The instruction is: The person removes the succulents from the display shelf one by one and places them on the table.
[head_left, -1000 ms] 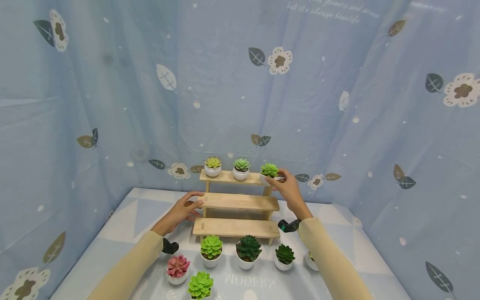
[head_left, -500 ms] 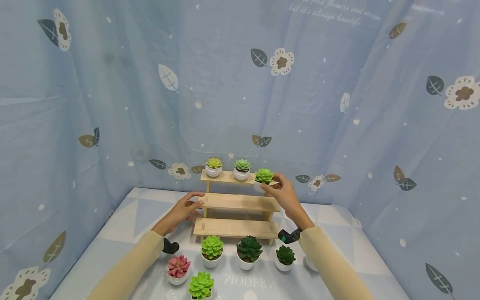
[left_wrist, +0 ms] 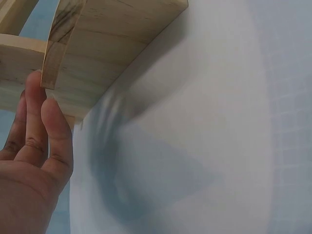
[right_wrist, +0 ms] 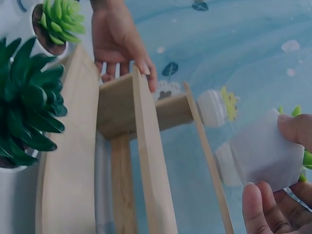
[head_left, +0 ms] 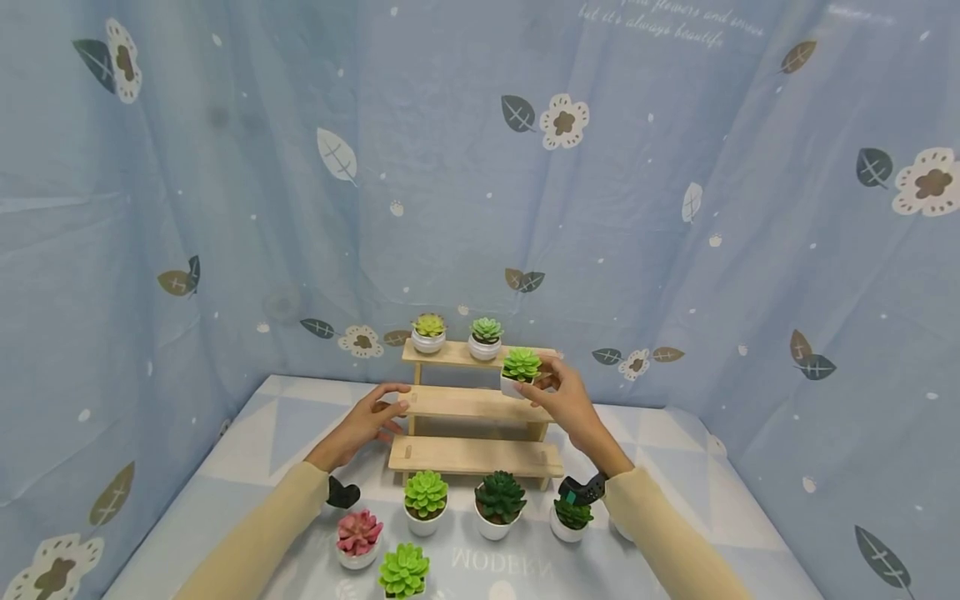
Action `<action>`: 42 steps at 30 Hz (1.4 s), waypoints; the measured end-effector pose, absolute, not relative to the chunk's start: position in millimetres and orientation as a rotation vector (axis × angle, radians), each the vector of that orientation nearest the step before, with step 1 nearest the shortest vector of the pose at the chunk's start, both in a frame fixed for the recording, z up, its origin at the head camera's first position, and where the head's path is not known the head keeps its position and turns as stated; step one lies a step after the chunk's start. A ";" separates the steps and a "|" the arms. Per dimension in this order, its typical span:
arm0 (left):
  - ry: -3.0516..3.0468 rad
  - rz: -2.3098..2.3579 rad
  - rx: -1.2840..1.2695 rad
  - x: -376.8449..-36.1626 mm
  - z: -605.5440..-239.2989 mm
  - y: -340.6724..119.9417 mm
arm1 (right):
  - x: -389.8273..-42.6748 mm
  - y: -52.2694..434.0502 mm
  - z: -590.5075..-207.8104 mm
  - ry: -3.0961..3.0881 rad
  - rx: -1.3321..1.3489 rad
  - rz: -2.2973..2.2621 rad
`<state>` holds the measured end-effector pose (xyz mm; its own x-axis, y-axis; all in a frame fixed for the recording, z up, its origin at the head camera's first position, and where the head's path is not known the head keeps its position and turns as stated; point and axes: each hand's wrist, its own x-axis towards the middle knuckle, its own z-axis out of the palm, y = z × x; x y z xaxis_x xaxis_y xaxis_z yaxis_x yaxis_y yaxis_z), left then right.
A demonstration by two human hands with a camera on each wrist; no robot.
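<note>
A three-step wooden stand (head_left: pixel 472 404) sits at the back of the table. My right hand (head_left: pixel 558 392) grips a small white pot with a light green succulent (head_left: pixel 519 371), held just above the right end of the middle step; the right wrist view shows the white pot (right_wrist: pixel 265 151) between my fingers. My left hand (head_left: pixel 375 417) rests with straight fingers against the left end of the middle step, its fingertips (left_wrist: pixel 36 97) touching the wood (left_wrist: pixel 92 53). Two potted succulents (head_left: pixel 428 332) (head_left: pixel 485 337) stand on the top step.
Several potted succulents stand in front of the stand: a pink one (head_left: pixel 357 537), light green ones (head_left: pixel 424 500) (head_left: pixel 402 572), dark green ones (head_left: pixel 498 502) (head_left: pixel 572 517). Blue flower-print curtains (head_left: pixel 225 208) close in the table on three sides.
My right hand has carried the light green succulent down and leftward from the right end of the top step toward the middle step. My left hand has stayed on the stand.
</note>
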<state>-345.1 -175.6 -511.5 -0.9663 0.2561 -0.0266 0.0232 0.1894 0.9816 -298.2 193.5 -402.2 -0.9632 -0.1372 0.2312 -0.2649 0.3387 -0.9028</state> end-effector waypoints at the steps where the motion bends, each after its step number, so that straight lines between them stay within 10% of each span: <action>1: 2.271 1.870 0.270 -344.9 -511.9 -175.4 | -296.5 192.6 -402.6 -2.481 0.371 1.704; 42: 2.278 1.879 0.288 -342.5 -512.5 -174.2 | -235.9 174.5 -434.5 -2.563 0.516 1.832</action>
